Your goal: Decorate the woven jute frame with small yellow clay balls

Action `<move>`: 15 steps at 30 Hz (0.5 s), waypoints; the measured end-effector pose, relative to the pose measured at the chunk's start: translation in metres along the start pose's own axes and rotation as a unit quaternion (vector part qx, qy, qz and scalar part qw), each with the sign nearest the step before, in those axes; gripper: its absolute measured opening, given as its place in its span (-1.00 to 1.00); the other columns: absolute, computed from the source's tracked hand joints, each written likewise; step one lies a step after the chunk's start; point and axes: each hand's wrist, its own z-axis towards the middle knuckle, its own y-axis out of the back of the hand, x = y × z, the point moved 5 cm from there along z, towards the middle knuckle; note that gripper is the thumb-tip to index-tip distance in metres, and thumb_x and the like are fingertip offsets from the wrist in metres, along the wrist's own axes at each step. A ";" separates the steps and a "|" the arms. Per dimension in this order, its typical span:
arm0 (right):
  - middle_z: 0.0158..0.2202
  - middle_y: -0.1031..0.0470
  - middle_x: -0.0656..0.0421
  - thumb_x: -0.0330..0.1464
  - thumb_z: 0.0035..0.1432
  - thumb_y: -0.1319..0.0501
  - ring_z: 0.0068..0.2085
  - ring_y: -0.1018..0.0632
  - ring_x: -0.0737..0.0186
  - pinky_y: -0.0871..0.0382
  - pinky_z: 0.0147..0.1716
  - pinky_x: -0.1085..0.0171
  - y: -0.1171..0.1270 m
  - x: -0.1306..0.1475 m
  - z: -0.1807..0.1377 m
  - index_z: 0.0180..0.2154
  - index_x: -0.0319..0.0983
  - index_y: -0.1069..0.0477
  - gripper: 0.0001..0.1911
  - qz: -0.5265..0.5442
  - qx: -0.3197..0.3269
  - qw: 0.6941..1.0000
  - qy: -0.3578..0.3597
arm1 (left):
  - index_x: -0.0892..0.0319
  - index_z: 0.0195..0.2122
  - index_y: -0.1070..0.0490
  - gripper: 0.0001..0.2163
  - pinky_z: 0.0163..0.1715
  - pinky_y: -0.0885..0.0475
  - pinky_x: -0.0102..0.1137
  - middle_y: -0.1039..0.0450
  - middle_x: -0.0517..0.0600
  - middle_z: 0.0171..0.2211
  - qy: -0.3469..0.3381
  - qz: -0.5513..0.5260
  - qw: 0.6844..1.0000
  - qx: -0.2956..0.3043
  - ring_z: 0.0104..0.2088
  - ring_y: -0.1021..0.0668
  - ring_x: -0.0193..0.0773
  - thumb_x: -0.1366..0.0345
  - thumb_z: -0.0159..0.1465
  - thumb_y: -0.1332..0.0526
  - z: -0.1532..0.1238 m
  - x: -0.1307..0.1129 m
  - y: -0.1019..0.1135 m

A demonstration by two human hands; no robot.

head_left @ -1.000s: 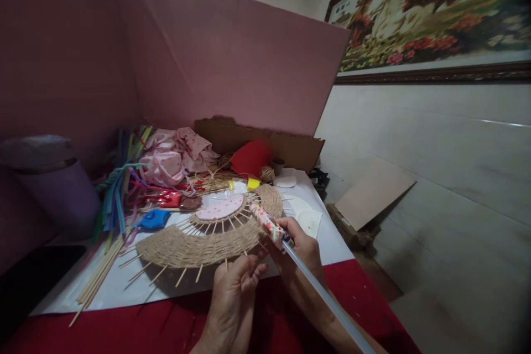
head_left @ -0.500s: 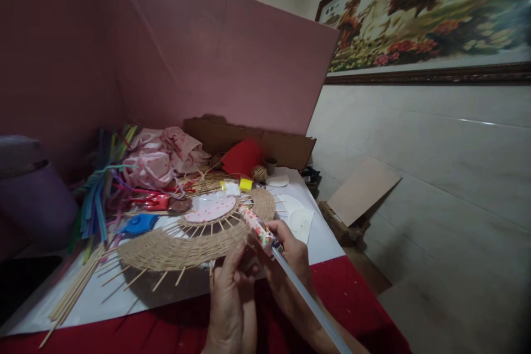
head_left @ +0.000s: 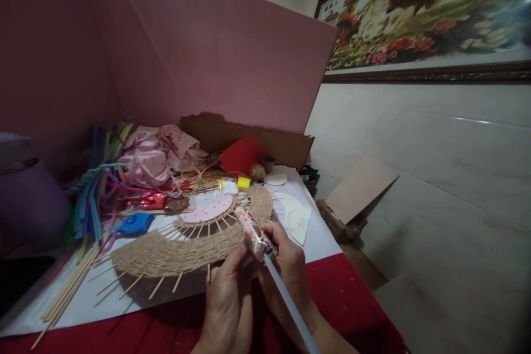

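First, one framed picture (head_left: pixel 415 27), cut off at top and right; dark marks in its upper left corner too small to read. White sheet (head_left: pixel 321 240) on the table. Above it, one woven fan-shaped piece (head_left: pixel 166 257), right end partly hidden. Right hand (head_left: pixel 286 260), wrapped round a flower-patterned glue gun (head_left: pixel 251 227), handle concealed, dark print illegible. Left hand (head_left: pixel 226 290), gripping the woven near edge, fingertips obscured. Translucent rod (head_left: pixel 290 305), cut off below.

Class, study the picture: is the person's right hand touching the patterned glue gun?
Touching. The head view shows the right hand closed against the side of the glue gun, with no gap between them.
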 end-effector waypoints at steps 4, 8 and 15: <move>-0.43 -0.50 0.17 -0.23 0.09 -0.14 -0.45 -0.50 0.25 -0.32 -0.53 0.40 0.003 0.004 -0.003 -0.30 -0.22 -0.39 -0.79 0.001 -0.024 1.000 0.012 | 0.33 -0.58 -0.48 -0.87 -0.52 -0.45 -0.49 -0.47 0.02 -0.61 -0.006 -0.002 1.000 0.001 -0.55 -0.51 -0.33 0.56 0.05 -0.18 -0.001 -0.005 0.000; -0.44 -0.50 0.18 -0.28 0.08 -0.18 -0.50 -0.50 0.28 -0.36 -0.53 0.40 0.016 0.006 -0.008 -0.25 -0.22 -0.37 -0.81 -0.014 -0.100 0.995 0.004 | 0.30 -0.59 -0.45 -0.89 -0.59 -0.40 -0.54 -0.47 -0.02 -0.58 -0.030 0.000 0.999 -0.032 -0.56 -0.49 -0.38 0.58 -0.01 -0.21 0.000 -0.016 0.007; -0.31 -0.57 0.04 -0.15 0.06 -0.22 -0.36 -0.60 0.11 -0.50 -0.48 0.31 0.022 -0.004 -0.039 -0.25 -0.23 -0.44 -0.70 0.008 -0.133 0.990 -0.050 | 0.26 -0.63 -0.40 -0.88 -0.63 -0.35 -0.51 -0.46 -0.01 -0.58 -0.036 0.028 0.997 -0.054 -0.55 -0.50 -0.35 0.57 -0.02 -0.19 0.001 -0.031 0.020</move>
